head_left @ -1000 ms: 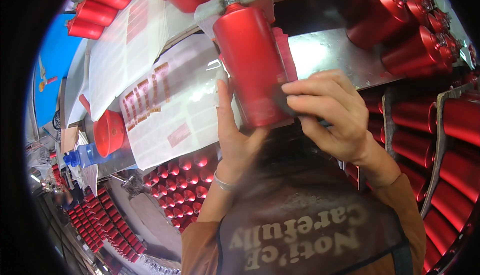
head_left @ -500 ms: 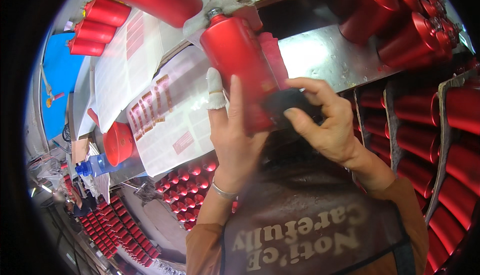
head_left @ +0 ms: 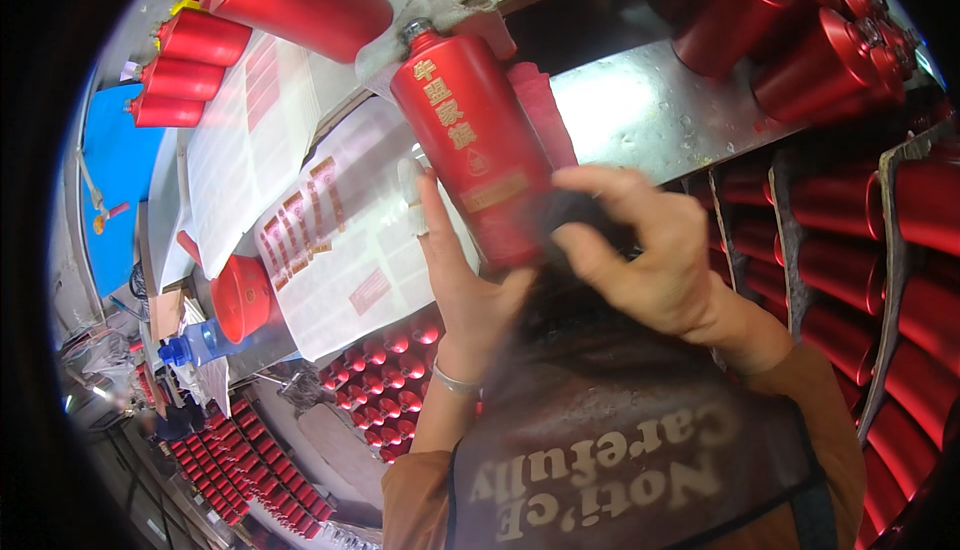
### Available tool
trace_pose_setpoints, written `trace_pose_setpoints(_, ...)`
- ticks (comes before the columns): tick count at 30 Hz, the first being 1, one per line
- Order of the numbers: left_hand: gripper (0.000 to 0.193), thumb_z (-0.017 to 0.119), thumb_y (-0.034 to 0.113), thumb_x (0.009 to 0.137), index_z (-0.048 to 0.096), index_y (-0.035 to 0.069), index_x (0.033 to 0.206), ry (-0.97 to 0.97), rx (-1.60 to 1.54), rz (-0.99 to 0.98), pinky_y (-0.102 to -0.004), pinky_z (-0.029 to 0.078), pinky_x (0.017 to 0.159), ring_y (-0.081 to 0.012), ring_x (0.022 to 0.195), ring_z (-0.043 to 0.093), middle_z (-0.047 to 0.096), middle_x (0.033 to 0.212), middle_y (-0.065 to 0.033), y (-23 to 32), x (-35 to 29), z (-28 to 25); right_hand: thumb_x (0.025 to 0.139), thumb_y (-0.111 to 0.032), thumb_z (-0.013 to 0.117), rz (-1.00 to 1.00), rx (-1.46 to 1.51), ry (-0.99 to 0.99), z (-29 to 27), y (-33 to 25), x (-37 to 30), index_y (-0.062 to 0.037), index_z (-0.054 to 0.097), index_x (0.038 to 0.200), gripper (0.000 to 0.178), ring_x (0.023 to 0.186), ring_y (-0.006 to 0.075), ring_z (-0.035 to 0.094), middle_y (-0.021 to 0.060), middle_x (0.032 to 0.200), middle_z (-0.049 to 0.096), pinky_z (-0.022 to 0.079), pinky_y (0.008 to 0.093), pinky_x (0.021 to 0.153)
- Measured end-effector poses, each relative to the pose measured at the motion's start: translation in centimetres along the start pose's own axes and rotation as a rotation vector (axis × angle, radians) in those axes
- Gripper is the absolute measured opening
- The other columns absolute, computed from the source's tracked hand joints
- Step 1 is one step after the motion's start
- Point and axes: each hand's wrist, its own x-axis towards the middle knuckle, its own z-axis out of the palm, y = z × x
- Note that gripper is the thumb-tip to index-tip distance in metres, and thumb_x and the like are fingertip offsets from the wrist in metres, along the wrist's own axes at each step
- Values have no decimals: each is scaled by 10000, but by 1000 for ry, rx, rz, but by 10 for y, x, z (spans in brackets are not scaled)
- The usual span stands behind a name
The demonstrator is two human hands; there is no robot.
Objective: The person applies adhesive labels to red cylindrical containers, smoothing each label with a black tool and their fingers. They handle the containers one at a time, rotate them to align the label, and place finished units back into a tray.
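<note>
A red bottle [head_left: 475, 120] with gold lettering and a small gold strip lies slanted before me, its metal neck pointing away. My right hand [head_left: 645, 240] pinches a dark, blurred pad [head_left: 585, 215] between thumb and fingers, close against the bottle's lower right side. By the bottle's lower left side is my left hand [head_left: 460, 280], its fingers stretched out and its thumb near the bottle's base. One of its fingertips wears a white cover [head_left: 410, 185]. A white sheet [head_left: 390, 250] to the left carries several red and gold label strips [head_left: 300, 220].
Red bottles [head_left: 735, 10] crowd the far right, by a shiny metal surface [head_left: 630, 100]. A rack of red bottles [head_left: 840, 280] lines the right side. On the left are a red tub [head_left: 240, 295], a blue-capped bottle [head_left: 200, 343] and more red bottles [head_left: 180, 80].
The pad in my right hand has moved slightly toward me, off the bottle's face. My left fingers have shifted a little. The bottle's lettering now shows sharply.
</note>
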Motion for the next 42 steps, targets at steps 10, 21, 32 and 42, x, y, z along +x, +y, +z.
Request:
trace_pose_setpoints(10, 1070, 856, 83, 751, 188, -46, 1577, -64, -525, -316, -388, 354, 1148, -360, 1402, 436, 383, 1540, -252, -16, 1, -1, 890, -128, 702, 533, 110, 35, -10, 42, 2, -36, 646, 1138, 269, 582, 51, 489, 51, 608, 589, 411, 286, 524)
trace_pose_setpoints(21, 1003, 833, 80, 673, 356, 54, 1555, -101, 306, 119, -483, 302, 1168, -434, 1418, 361, 288, 1588, -276, 17, 15, -10, 908, -91, 692, 232, 87, -42, -3, 18, 6, 0, 627, 1186, 300, 633, 83, 574, 60, 712, 632, 468, 259, 600)
trace_pose_setpoints(32, 1051, 874, 125, 624, 367, -27, 1531, -18, 134, 77, -419, 357, 1142, -361, 1363, 468, 481, 1484, -225, 1, 8, -7, 888, -75, 702, -72, -71, -148, -12, 9, 20, -2, 677, 1195, 316, 899, 311, 732, 192, 1016, 727, 565, 352, 776)
trace_pose_setpoints(42, 1112, 834, 256, 792, 117, -87, 1570, -25, -281, -226, -409, 256, 1189, -332, 1472, 305, 287, 1584, -272, 15, 29, -2, 1028, -185, 540, 526, 961, -73, -24, 63, 27, 3, 713, 1114, 269, 889, 78, 626, 16, 951, 707, 491, 250, 835)
